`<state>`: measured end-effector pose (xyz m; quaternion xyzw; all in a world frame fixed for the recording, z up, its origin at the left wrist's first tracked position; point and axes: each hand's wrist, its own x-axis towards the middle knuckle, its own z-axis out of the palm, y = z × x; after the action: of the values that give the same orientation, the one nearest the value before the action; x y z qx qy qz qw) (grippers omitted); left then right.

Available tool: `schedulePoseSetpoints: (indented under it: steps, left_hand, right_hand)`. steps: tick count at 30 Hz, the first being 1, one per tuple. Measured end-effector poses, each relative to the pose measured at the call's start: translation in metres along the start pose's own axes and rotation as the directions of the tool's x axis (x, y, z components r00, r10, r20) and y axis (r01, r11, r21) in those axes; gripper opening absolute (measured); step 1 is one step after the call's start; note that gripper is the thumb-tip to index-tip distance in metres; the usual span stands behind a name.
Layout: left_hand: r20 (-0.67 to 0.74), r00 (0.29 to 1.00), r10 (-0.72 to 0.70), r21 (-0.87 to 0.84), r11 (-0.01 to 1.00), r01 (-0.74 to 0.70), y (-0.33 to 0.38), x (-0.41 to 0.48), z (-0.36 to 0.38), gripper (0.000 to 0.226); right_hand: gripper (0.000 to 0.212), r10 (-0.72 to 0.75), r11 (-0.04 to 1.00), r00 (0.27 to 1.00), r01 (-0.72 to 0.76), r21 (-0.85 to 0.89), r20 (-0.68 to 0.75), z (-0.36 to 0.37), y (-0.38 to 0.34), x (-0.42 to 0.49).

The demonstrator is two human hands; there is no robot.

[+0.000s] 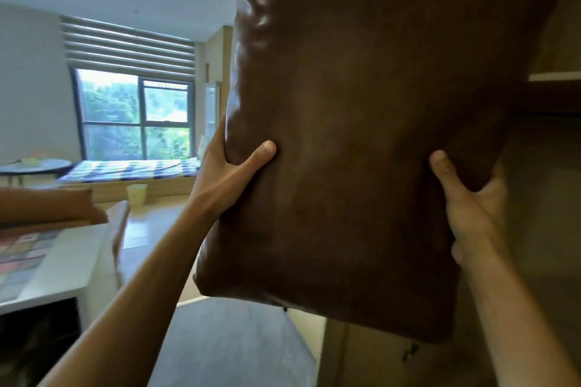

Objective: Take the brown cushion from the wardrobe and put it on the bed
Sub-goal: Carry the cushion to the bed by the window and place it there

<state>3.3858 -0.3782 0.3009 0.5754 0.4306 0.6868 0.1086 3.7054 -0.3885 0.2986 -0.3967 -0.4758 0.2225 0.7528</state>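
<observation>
A large glossy brown cushion (361, 135) hangs upright in front of me and fills most of the view. My left hand (231, 166) grips its left edge, thumb pressed into the front. My right hand (471, 207) holds its right edge, thumb on the front and fingers behind. Behind the cushion on the right stands the wardrobe (553, 78), with a pale shelf showing inside. At the far left the bed (63, 254) shows a white edge and a patchwork cover.
A window seat with a blue checked mat (132, 168) runs under the window. A round table (34, 166) stands at the far left. A yellow bin (137, 193) sits on the wooden floor. A grey rug (229, 345) lies below the cushion. Another brown cushion (47, 207) rests on the bed.
</observation>
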Motion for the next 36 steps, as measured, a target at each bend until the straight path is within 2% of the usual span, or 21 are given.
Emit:
schedulePoseSetpoints:
  steps: [4, 6, 9, 16, 21, 31, 36]
  left_hand:
    - [-0.077, 0.994, -0.083, 0.06, 0.994, 0.087, -0.028, -0.01, -0.069, 0.071]
    - [-0.126, 0.985, -0.119, 0.098, 0.986, 0.132, -0.045, -0.016, -0.102, 0.085]
    - [-0.169, 0.971, -0.169, 0.182, 0.963, 0.199, -0.072, -0.024, -0.143, 0.115]
    - [-0.215, 0.958, -0.19, 0.254, 0.936, 0.243, -0.133, -0.029, -0.204, 0.114]
    - [-0.256, 0.937, -0.236, 0.274, 0.912, 0.304, -0.182, -0.022, -0.214, 0.118]
    - [-0.349, 0.881, -0.32, 0.269, 0.866, 0.421, -0.276, 0.023, -0.202, 0.108]
    - [-0.369, 0.851, -0.374, 0.249, 0.842, 0.478, -0.328, 0.056, -0.199, 0.112]
  right_hand:
    - [0.112, 0.006, 0.999, 0.998, -0.009, 0.037, 0.069, 0.065, 0.024, -0.029]
    - [0.101, 0.018, 0.998, 0.993, -0.025, 0.056, 0.113, 0.096, 0.037, -0.046]
    - [0.112, 0.036, 0.995, 0.984, -0.052, 0.086, 0.176, 0.137, 0.061, -0.07]
    - [0.105, 0.111, 0.984, 0.922, -0.153, 0.087, 0.37, 0.219, 0.127, -0.1]
    - [0.099, 0.155, 0.97, 0.886, -0.22, 0.103, 0.436, 0.268, 0.179, -0.096]
    - [0.094, 0.227, 0.946, 0.798, -0.317, 0.068, 0.559, 0.36, 0.285, -0.047]
    - [0.097, 0.255, 0.943, 0.782, -0.331, 0.033, 0.569, 0.407, 0.328, -0.026]
